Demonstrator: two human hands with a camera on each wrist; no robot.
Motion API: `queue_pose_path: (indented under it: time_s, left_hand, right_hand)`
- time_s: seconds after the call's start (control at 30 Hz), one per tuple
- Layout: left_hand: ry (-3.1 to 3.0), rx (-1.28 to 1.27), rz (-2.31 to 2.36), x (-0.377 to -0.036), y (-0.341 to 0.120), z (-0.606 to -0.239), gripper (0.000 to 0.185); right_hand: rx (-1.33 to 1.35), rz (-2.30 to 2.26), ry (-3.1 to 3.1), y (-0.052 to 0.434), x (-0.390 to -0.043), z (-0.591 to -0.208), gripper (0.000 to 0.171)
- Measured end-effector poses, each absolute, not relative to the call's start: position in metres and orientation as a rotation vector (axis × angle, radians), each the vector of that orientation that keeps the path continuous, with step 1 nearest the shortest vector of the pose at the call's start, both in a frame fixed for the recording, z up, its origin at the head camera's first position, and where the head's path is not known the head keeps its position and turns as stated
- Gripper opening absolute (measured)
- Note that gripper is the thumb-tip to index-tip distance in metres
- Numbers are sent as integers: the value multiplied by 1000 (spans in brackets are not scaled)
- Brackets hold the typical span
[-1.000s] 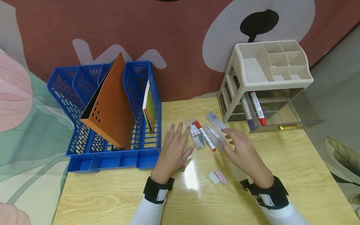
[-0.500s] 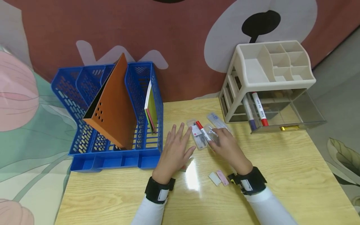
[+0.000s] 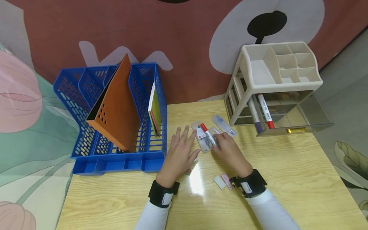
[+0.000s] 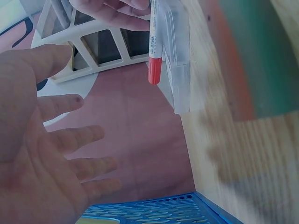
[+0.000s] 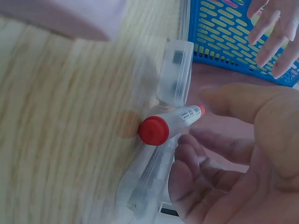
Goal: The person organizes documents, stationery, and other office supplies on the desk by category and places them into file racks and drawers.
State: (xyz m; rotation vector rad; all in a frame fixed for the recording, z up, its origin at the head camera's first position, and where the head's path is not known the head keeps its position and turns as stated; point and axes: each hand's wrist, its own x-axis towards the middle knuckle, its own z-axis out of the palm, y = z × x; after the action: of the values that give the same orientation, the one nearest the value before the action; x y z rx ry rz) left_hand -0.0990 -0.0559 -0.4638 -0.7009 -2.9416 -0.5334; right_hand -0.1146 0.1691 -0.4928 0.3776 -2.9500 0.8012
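My right hand [image 3: 230, 153] reaches over a white marker with red ends [image 3: 207, 134]. In the right wrist view its thumb and bent fingers [image 5: 187, 158] lie around the marker [image 5: 173, 123], with a gap between thumb and index finger. The marker leans on clear plastic cases: a left one with a white label [image 3: 202, 138] and a middle one [image 3: 214, 130] partly hidden by the hand. Another clear case [image 3: 223, 124] with blue sticks lies farther right. My left hand [image 3: 176, 158], fingers spread, hovers left of the cases and holds nothing.
A blue file rack [image 3: 115, 156] holding an orange folder [image 3: 120, 111] and thin booklets [image 3: 154, 111] stands left. At right, a beige organizer [image 3: 258, 68] has its clear drawer [image 3: 304, 123] out, with two markers inside. Two small blocks [image 3: 219, 182] lie in front.
My right hand has moved left from the right-hand case to the red-ended marker, uncovering that case. The left hand stays nearly still; the marker has not visibly moved.
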Motion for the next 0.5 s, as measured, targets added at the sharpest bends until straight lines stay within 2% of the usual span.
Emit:
queue_pose_path:
  time_s: [0.5]
  left_hand:
    - [-2967,-677,-553,-98,-53,-465,70]
  right_hand:
    - [369,543,-3024,155,-111,-487,39]
